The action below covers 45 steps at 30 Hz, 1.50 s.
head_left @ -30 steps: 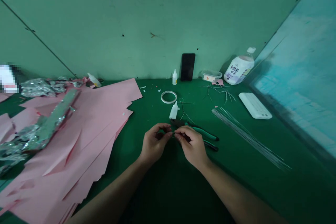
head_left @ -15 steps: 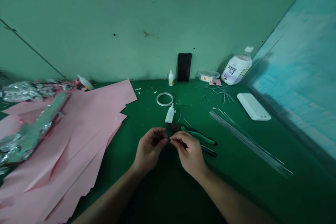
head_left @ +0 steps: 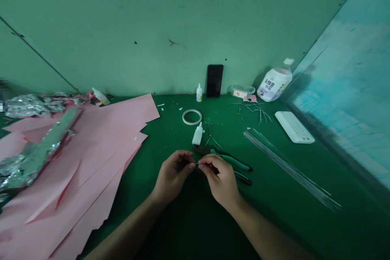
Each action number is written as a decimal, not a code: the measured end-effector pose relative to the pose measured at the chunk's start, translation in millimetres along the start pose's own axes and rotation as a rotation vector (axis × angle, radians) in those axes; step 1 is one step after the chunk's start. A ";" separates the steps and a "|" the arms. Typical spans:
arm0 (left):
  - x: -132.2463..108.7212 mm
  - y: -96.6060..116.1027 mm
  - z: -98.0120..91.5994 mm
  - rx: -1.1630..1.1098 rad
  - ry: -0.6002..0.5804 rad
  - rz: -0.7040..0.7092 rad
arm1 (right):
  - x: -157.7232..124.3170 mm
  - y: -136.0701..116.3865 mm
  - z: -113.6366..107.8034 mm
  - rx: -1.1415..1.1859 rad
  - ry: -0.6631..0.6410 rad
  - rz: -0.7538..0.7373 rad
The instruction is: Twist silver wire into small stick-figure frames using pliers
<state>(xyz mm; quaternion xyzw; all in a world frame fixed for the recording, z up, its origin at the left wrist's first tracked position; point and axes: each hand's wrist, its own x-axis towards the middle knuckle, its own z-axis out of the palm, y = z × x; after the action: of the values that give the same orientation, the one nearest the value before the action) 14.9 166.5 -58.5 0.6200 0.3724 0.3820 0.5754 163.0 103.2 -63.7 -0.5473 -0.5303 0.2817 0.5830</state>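
Observation:
My left hand and my right hand meet above the green mat, pinching a short thin wire between their fingertips. Most of the wire is hidden by my fingers. Just beyond my right hand lie green-handled pliers, their dark jaws pointing left. A white glue bottle lies near the pliers' jaws. Behind it, small twisted wire branches rest on the mat.
Pink paper sheets and crumpled foil cover the left side. Further back are a tape roll, a phone, a plastic box, and a white bottle. A wire bundle and white power bank lie right.
Both hands have shifted slightly down and left in the view, still pinching the wire together. The whole scene has moved a little with my head.

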 end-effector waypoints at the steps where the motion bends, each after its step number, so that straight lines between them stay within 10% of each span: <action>1: 0.1 -0.1 0.1 0.003 0.006 0.000 | -0.2 -0.3 -0.2 0.014 0.008 0.021; 19: 5.0 3.9 -13.5 -0.234 -0.259 -0.141 | 5.1 -8.1 -2.2 0.273 -0.078 0.292; 45: 5.1 -0.9 -7.1 -0.406 -0.096 -0.143 | -9.4 3.9 7.7 0.559 0.059 0.423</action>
<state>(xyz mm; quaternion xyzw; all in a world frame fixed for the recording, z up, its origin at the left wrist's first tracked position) 10.6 174.2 -58.9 0.4807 0.3030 0.3773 0.7313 154.3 98.3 -71.5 -0.4720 -0.2903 0.5146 0.6543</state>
